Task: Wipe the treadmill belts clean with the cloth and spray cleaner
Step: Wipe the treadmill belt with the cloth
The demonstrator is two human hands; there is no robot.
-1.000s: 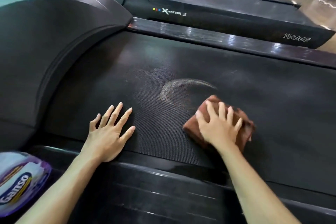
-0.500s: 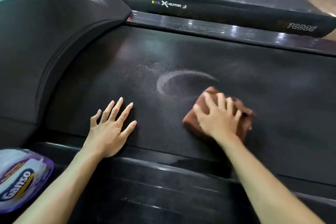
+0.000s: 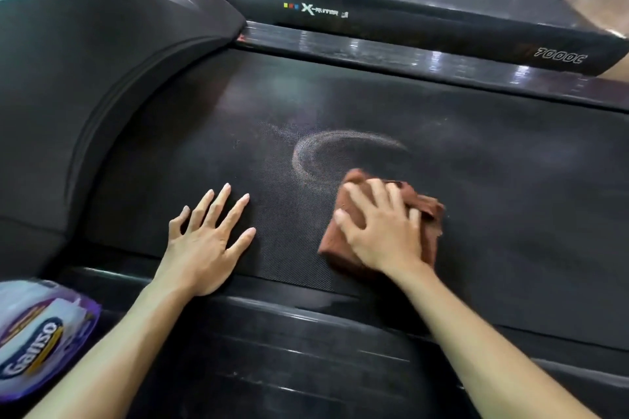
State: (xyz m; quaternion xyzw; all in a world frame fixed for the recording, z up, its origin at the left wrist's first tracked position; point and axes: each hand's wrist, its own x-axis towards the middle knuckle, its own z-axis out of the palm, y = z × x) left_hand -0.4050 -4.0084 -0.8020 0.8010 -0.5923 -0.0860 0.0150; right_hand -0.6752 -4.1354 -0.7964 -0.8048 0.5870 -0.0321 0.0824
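Head view: a folded brown cloth (image 3: pixel 354 214) lies on the dark textured treadmill belt (image 3: pixel 510 197), pressed down under the right hand (image 3: pixel 381 231), whose fingers spread across the top of the fabric with the tips bent slightly over its far edge. Just beyond the cloth, a pale curved smear (image 3: pixel 320 146) arcs across the belt, with a fainter hazy patch (image 3: pixel 282 131) to its left. The left hand (image 3: pixel 207 238) rests flat on the belt near its close edge, fingers straight and fanned, holding nothing, a short way left of the cloth. Both bare forearms reach in from the bottom of the picture over the glossy black side rail (image 3: pixel 272 350). At lower left, a purple-and-white package (image 3: pixel 37 333) printed "Ganso" shows partly, cut by the picture's edge. Left of the belt rises the treadmill's curved dark motor cover (image 3: pixel 85 78). Past the far side rail (image 3: pixel 408 58) stands a second treadmill (image 3: pixel 442 27) marked "X-Runner" and "7000C".
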